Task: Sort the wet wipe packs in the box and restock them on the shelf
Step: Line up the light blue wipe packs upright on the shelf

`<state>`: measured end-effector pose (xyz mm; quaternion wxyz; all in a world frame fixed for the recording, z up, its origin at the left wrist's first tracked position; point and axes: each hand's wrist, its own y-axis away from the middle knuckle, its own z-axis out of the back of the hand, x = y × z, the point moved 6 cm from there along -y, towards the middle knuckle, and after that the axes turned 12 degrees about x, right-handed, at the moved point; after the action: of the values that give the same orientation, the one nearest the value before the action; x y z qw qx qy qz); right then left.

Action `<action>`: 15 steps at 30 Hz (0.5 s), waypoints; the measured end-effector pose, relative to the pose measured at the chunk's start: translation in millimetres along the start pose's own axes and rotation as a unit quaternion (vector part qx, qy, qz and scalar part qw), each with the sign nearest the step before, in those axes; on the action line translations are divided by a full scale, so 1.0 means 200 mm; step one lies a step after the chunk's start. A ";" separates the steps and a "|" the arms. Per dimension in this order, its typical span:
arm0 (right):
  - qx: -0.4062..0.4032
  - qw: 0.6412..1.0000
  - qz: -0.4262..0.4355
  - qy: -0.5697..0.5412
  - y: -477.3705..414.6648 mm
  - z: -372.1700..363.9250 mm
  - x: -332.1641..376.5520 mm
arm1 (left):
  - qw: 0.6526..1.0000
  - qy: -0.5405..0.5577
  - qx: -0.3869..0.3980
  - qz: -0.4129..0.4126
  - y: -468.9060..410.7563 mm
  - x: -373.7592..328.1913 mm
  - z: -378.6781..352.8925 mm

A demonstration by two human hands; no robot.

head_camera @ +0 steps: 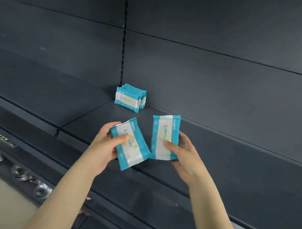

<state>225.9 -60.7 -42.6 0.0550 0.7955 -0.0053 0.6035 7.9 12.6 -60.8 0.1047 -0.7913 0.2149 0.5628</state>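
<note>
Left hand (106, 143) grips a blue-white wipe pack (130, 143), tilted, frame centre; right hand (183, 149) holds a second pack (164, 137) upright just beside it, lower corners near touching; both over the dark shelf (92, 117); stacked packs (130, 97) stand at the shelf's back, above centre.

Dim, even light covers the dark shelf (92, 120) beyond the left hand (104, 146); the pack (134, 149) it holds shows faint glare. Everything is slightly soft, blurriest far below-left of that hand, where lines bow
</note>
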 end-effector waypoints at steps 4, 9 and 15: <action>-0.065 0.993 0.039 0.088 -0.26 -0.04 0.01 | 0.998 -0.022 -0.059 -0.007 -0.22 -0.08 0.25; -0.131 0.976 0.066 0.160 -0.60 -0.14 0.00 | 0.990 -0.119 -0.078 0.022 -0.55 -0.19 0.63; -0.144 0.958 0.070 0.237 -0.93 -0.26 0.00 | 0.969 -0.232 0.076 0.026 -0.84 -0.35 0.88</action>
<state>189.4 128.5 -43.1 0.1268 0.6110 -0.1346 0.7697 -83.8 248.3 -69.6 0.1968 -0.6232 0.2468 0.7155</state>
